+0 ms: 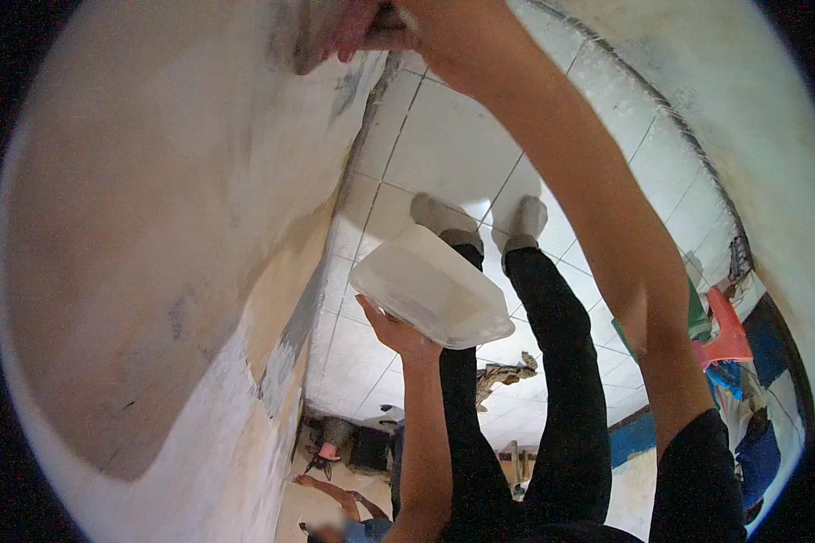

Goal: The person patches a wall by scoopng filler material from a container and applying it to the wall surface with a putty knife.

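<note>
My left hand (pixel 391 328) is closed on the near left edge of a whitish, see-through rectangular plastic tub (pixel 435 285). The tub is tilted above the floor, and a pale, milky layer shows inside. Up at the top edge of the view, my right hand (pixel 394 32) reaches against the wall (pixel 154 226) on the left. Its fingers are bent round something pinkish-red that is partly cut off and blurred, so its kind is unclear. Grey smears and patches mark the wall around that hand.
White floor tiles (pixel 444 127) lie under my feet, bounded by a curved wall edge on the right. A pink plastic stool-like piece (pixel 726 328) and blue cloth stand at the right. Another person's arm (pixel 330 493) shows low on the left, near dark objects on the floor.
</note>
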`<state>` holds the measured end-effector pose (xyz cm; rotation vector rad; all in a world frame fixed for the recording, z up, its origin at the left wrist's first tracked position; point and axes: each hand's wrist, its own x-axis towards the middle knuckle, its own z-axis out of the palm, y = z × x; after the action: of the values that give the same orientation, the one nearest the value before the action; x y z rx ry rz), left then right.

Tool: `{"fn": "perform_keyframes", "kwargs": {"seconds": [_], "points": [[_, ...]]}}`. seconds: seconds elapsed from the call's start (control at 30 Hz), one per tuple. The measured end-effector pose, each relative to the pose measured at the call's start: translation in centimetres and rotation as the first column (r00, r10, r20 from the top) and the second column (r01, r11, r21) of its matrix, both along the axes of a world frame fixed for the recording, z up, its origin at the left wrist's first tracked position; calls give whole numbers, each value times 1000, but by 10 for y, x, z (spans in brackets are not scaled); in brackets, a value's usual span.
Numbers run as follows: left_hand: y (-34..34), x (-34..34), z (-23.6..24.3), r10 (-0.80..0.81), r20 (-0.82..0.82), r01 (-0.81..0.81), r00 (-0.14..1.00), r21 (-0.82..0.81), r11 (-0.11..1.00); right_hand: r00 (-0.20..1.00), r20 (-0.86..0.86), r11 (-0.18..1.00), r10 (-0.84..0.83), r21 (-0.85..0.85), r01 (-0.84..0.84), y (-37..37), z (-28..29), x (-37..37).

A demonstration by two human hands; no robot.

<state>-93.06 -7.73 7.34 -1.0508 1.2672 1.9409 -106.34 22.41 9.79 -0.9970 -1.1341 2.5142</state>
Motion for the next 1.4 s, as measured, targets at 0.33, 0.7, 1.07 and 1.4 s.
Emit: {"fn": "perform_keyframes", "kwargs": {"seconds": [0.33,0.7,1.07,1.4], "points": [[7,-25,-35,-58,-102,67,993,87,994,977,-214,1000,25,18,-21,59,-135,38],[4,-27,-59,-87,-74,91,994,52,995,989,-66,991,-134,-39,132,-59,-240,-20],[-4,7,-32,-140,-10,140,990,152,978,981,90,810,-170,580,87,-97,59,-3],[-12,9,95,-149,84,137,985,131,982,969,-128,887,-212,391,245,-126,275,15]]}}
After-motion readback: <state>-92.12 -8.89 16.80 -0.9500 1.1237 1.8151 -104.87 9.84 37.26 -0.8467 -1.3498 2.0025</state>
